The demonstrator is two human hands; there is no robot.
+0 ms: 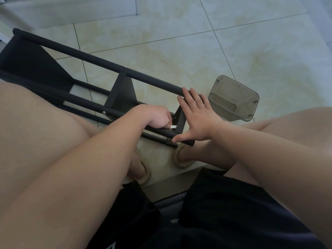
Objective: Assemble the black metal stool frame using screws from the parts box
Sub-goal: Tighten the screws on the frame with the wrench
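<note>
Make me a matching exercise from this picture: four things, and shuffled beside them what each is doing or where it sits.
1 left hand
2 right hand
3 parts box
4 stool frame

A lies sideways on the tile floor
B fingers spread, pressing the frame's leg ends
C sits on the floor right of the frame
D curled round a small pale tool

Pairs: 1-D, 2-B, 3-C, 4-A

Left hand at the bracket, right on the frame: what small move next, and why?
Probably a part-turn of the tool to tighten the joint: the left hand grips it against the bracket, while the right hand lies open across the frame legs, bracing them.
</note>
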